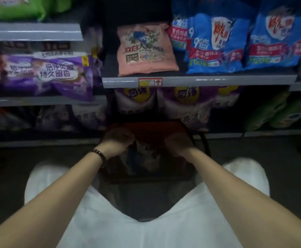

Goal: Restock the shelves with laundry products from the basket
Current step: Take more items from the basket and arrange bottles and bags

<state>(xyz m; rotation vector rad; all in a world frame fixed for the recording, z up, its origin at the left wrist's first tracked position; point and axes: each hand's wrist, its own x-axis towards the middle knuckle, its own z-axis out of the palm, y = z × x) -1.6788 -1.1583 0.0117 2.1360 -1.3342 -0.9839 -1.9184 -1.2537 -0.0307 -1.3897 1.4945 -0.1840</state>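
— While the basket sits low at centre frame, what is gripped?
— Both the left hand and right hand seem curled round a bag inside it, for a two-handed lift.

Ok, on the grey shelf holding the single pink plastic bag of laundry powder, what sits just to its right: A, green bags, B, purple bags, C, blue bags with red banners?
C: blue bags with red banners stand right of the pink plastic bag on the same grey shelf.
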